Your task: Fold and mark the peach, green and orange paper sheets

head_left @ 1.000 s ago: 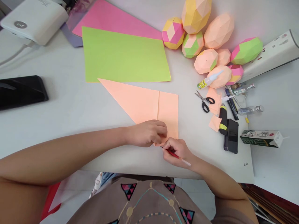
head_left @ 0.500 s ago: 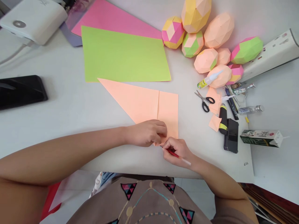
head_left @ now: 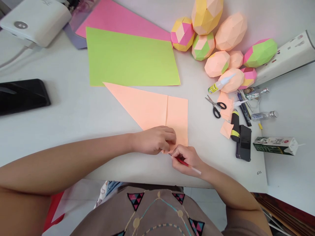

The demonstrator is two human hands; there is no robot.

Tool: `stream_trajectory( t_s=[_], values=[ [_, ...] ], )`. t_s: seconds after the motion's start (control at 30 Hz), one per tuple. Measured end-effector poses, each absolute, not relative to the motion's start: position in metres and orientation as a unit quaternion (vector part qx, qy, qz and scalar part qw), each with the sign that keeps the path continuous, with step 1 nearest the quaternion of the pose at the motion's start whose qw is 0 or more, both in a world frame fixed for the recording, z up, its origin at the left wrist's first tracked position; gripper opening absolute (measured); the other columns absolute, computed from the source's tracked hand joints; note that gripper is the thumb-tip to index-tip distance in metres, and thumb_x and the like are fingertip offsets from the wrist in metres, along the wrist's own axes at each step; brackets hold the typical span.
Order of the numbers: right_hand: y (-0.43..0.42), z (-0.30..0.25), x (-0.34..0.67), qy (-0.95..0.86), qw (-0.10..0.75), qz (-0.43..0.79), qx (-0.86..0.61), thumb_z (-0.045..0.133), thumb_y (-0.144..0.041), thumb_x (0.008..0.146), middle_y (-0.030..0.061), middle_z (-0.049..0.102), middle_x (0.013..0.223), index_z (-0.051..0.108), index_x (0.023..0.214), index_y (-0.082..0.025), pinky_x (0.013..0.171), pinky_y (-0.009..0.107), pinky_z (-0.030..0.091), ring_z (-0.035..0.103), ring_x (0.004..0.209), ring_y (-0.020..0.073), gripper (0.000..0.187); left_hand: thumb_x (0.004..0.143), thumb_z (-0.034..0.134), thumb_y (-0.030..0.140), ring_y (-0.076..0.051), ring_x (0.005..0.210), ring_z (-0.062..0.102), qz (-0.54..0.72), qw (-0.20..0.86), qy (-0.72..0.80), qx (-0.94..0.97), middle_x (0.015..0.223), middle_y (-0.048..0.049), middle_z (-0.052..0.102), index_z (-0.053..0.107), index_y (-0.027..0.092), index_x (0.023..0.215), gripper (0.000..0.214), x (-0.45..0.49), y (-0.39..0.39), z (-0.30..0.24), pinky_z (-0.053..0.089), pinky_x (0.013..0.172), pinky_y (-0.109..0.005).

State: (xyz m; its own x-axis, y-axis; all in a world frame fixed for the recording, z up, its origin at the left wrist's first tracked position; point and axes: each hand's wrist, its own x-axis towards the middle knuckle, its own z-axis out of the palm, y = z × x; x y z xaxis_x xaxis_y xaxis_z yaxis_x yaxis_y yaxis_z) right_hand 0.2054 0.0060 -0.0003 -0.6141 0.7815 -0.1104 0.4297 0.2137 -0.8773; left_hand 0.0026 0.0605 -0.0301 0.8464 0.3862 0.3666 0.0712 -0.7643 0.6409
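Observation:
A peach sheet of paper [head_left: 142, 101], pointed at its left end and creased near the right, lies on the table in front of me. My left hand [head_left: 161, 139] rests on its lower part with the fingers curled together, pressing the paper down. Close beside it, my right hand [head_left: 187, 159] is closed around a slim red pen [head_left: 182, 161] with a pale, see-through end. The pen's tip points at the paper's lower edge, next to my left fingers. My hands partly cover that edge, and I cannot tell whether the tip touches it.
Green paper [head_left: 133, 59] overlaps pink paper [head_left: 123, 19] behind. Several faceted paper egg shapes [head_left: 231, 31] stand at the back right. Scissors [head_left: 216, 106], a glue tube [head_left: 220, 84], a phone [head_left: 243, 142] and a drink carton [head_left: 275, 146] lie right; another phone [head_left: 23, 96] lies left.

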Motion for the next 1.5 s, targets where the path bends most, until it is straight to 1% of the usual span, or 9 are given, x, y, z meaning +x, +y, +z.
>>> stream_trajectory(
  t_s=[0.47, 0.6, 0.73, 0.83, 0.93, 1.03, 1.2, 1.37, 1.5],
  values=[
    [0.007, 0.0, 0.206, -0.721, 0.176, 0.529, -0.411, 0.055, -0.013, 0.073, -0.0103, 0.035, 0.052, 0.044, 0.069, -0.02, 0.041, 0.017, 0.024, 0.029, 0.042, 0.0035, 0.014, 0.088, 0.042, 0.008, -0.021, 0.095, 0.056, 0.246, 0.327, 0.126, 0.904, 0.086, -0.0091, 0.066, 0.062, 0.019, 0.062, 0.034, 0.002, 0.061, -0.03, 0.046, 0.079, -0.035],
    [0.015, 0.0, 0.212, -0.585, 0.187, 0.661, -0.431, 0.058, -0.02, 0.08, -0.0068, 0.051, 0.057, 0.045, 0.073, -0.02, 0.037, 0.017, 0.032, 0.041, 0.039, 0.0046, 0.014, 0.085, 0.045, 0.005, -0.021, 0.09, 0.057, 0.26, 0.359, 0.127, 0.887, 0.088, -0.0096, 0.067, 0.063, 0.019, 0.062, 0.032, 0.002, 0.062, -0.029, 0.046, 0.077, -0.035],
    [0.027, -0.006, 0.221, -0.506, 0.282, 0.721, -0.38, 0.057, -0.031, 0.087, -0.006, 0.058, 0.062, 0.04, 0.075, -0.022, 0.033, 0.016, 0.029, 0.037, 0.033, 0.0034, 0.022, 0.079, 0.049, 0.004, -0.021, 0.089, 0.06, 0.301, 0.474, 0.138, 0.816, 0.086, -0.0098, 0.068, 0.066, 0.019, 0.064, 0.028, 0.002, 0.064, -0.03, 0.049, 0.077, -0.035],
    [0.033, -0.012, 0.226, -0.571, 0.375, 0.612, -0.397, 0.055, -0.031, 0.09, -0.0045, 0.059, 0.069, 0.044, 0.081, -0.023, 0.039, 0.019, 0.037, 0.044, 0.04, 0.0053, 0.016, 0.077, 0.048, 0.004, -0.02, 0.09, 0.063, 0.326, 0.533, 0.167, 0.763, 0.083, -0.0078, 0.069, 0.069, 0.02, 0.068, 0.028, 0.001, 0.065, -0.03, 0.052, 0.08, -0.034],
    [0.039, -0.014, 0.231, -0.722, 0.4, 0.395, -0.403, 0.048, -0.026, 0.094, 0.0025, 0.061, 0.08, 0.055, 0.091, -0.022, 0.061, 0.03, 0.049, 0.057, 0.067, 0.0135, 0.009, 0.077, 0.045, 0.006, -0.017, 0.085, 0.066, 0.347, 0.527, 0.207, 0.747, 0.086, -0.0074, 0.069, 0.069, 0.018, 0.072, 0.028, 0.0, 0.066, -0.029, 0.055, 0.075, -0.03],
    [0.045, -0.012, 0.235, -0.814, 0.364, 0.268, -0.365, 0.039, -0.02, 0.097, 0.0058, 0.063, 0.084, 0.059, 0.098, -0.022, 0.074, 0.037, 0.05, 0.057, 0.085, 0.0193, 0.02, 0.076, 0.04, 0.006, -0.015, 0.079, 0.067, 0.382, 0.494, 0.267, 0.734, 0.083, -0.0064, 0.068, 0.066, 0.017, 0.074, 0.028, -0.001, 0.064, -0.028, 0.056, 0.071, -0.029],
    [0.048, -0.017, 0.242, -0.878, 0.288, 0.186, -0.335, 0.061, -0.033, 0.088, 0.0093, 0.061, 0.102, 0.051, 0.113, -0.021, 0.093, 0.049, 0.046, 0.05, 0.11, 0.0283, 0.03, 0.081, 0.035, 0.011, -0.015, 0.077, 0.063, 0.433, 0.367, 0.386, 0.727, 0.083, -0.0065, 0.065, 0.063, 0.018, 0.077, 0.029, -0.008, 0.071, -0.027, 0.054, 0.068, -0.029],
    [0.046, -0.025, 0.249, -0.872, 0.271, 0.203, -0.354, 0.065, -0.027, 0.084, 0.0083, 0.058, 0.103, 0.047, 0.112, -0.023, 0.094, 0.048, 0.046, 0.051, 0.112, 0.028, 0.034, 0.085, 0.04, 0.024, -0.024, 0.101, 0.058, 0.411, 0.22, 0.478, 0.744, 0.107, -0.0103, 0.062, 0.065, 0.02, 0.097, 0.028, -0.036, 0.101, -0.031, 0.049, 0.088, -0.042],
    [0.045, -0.025, 0.252, -0.859, 0.255, 0.242, -0.372, 0.068, -0.023, 0.081, 0.0076, 0.056, 0.105, 0.048, 0.109, -0.023, 0.095, 0.047, 0.045, 0.049, 0.113, 0.0271, 0.035, 0.084, 0.045, 0.04, -0.029, 0.103, 0.056, 0.352, 0.139, 0.53, 0.758, 0.11, -0.0126, 0.06, 0.062, 0.019, 0.108, 0.036, -0.05, 0.117, -0.04, 0.045, 0.092, -0.05]
  ],
)
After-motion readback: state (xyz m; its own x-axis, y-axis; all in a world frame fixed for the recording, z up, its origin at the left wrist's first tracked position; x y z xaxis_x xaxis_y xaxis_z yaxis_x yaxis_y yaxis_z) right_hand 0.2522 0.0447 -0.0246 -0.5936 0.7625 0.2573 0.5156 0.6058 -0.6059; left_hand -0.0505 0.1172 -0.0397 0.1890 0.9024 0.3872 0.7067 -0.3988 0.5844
